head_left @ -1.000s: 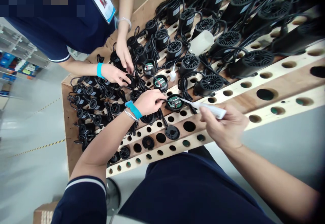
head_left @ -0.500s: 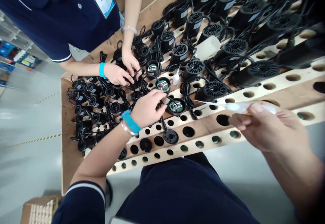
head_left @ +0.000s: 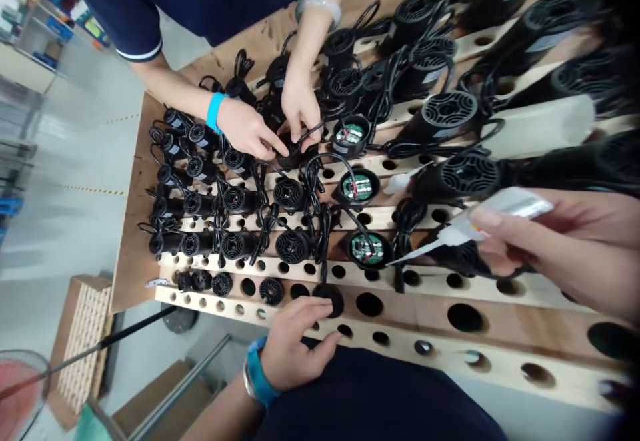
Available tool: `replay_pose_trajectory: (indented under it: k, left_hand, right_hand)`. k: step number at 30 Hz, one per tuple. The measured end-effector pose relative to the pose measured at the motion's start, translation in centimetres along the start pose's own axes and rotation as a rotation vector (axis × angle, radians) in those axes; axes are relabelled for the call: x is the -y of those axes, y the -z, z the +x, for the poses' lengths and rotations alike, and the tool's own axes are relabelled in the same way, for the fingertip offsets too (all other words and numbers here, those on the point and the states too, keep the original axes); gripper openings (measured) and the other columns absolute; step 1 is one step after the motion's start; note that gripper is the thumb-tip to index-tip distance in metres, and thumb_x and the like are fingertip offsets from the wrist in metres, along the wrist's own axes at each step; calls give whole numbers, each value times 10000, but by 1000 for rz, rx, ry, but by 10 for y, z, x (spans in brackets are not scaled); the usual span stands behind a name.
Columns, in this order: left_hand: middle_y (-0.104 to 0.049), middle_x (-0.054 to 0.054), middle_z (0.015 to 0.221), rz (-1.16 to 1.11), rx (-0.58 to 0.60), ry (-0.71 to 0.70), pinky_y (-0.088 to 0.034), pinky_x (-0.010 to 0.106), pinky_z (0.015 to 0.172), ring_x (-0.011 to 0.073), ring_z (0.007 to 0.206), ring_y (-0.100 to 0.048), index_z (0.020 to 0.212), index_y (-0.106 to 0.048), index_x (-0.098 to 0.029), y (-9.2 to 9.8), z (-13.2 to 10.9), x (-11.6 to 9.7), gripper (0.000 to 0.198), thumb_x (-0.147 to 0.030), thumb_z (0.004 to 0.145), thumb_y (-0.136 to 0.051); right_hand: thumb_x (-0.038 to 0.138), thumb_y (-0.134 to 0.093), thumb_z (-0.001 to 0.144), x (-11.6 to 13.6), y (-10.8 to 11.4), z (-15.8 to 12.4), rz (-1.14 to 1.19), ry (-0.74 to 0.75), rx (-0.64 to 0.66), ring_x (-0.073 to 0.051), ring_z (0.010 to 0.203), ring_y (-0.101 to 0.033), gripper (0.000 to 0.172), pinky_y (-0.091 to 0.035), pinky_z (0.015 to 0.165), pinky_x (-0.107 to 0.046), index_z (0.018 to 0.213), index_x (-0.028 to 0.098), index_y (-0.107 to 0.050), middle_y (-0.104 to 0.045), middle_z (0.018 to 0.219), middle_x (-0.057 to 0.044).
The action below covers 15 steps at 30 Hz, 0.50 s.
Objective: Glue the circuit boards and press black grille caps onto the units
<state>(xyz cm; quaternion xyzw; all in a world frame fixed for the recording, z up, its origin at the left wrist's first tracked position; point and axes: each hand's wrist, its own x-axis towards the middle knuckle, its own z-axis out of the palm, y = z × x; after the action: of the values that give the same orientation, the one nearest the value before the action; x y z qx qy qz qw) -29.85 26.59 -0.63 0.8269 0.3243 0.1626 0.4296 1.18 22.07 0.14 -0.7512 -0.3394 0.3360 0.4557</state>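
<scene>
Left hand (head_left: pixel 300 349) has moved to the round lid (head_left: pixel 335 300), thumb spread wide, so no fingers block the open pot (head_left: pixel 369 249) ahead of it. Right hand (head_left: pixel 560 244) holds a white tube (head_left: pixel 514 202), tip near the pot's rim.

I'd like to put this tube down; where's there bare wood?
The brown strip right of the black cap, between pale perforated rails, has bare stretches between large holes. Beyond, open housings and coiled cables crowd the rack.
</scene>
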Motion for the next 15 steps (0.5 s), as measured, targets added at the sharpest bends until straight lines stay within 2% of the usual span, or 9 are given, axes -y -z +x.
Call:
replay_pose_trajectory:
  k: [2,4,10,15]
  left_hand:
    - [-710,59,1038,8,-43,55,-621,323,807,193,958,-680,1130,-605,-293,-6,-1,-6,359,-239,779,-656]
    - [-707,68,1040,14,-85,77,-621,325,799,195,951,-681,1140,-599,-286,-12,0,-11,374,-224,775,-655]
    - [-684,95,1065,36,-92,94,-582,297,848,179,980,-668,1147,-579,-203,-21,-1,-19,396,-115,766,-638]
    - [-675,94,1072,72,-94,137,-567,293,860,178,982,-660,1140,-573,-195,-25,-5,-19,388,-105,768,-639]
  right_hand:
    - [603,-656,742,-3,-1,5,-26,-6,195,-99,350,-443,497,-350,327,-226,498,185,-543,-509,429,-20]
    - [594,-650,752,-7,-2,8,-48,-7,269,-89,332,-421,469,-306,307,-217,532,190,-564,-523,438,-9]
    - [537,-633,793,-9,-8,11,-35,-41,395,-98,380,-455,338,-360,376,-203,686,217,-610,-536,445,25]
    - [502,-643,789,-10,-10,12,30,-63,467,-113,423,-500,277,-395,395,-203,761,228,-621,-555,492,34]
